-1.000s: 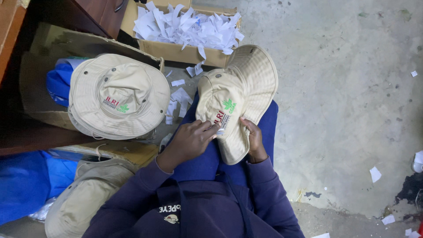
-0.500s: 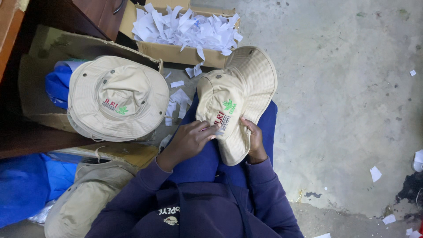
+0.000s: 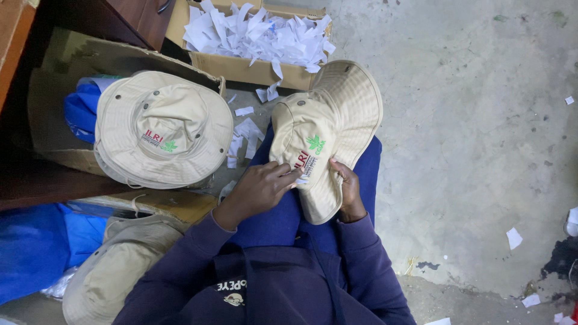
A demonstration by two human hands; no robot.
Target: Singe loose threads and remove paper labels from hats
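Hat on our lap, both hands on its crown

Cloth is what we have in hand in the head view, the only view: a beige bucket hat [image 3: 322, 141] lying across our blue-trousered knees, brim fanned out away from us. We judge it light and soft; it should fold and slump wherever it is not held up, and it is neither slippery nor fragile. The stitched brim looks the stiffest part and the surest grip, with the crown edge next best.

Our left hand [image 3: 256, 189] rests its fingertips on the printed patch of the crown, pinching at something small and white there. Our right hand [image 3: 348, 192] cups the near edge from beneath, fingers curled round the cloth.

Left of the left hand, a second beige hat [image 3: 162, 129] sits on a cardboard carton [image 3: 57, 90]; beyond both hands, a box of white paper scraps [image 3: 253, 39].

Hidden: the right palm, the hat's inside, and just what the left fingertips grip
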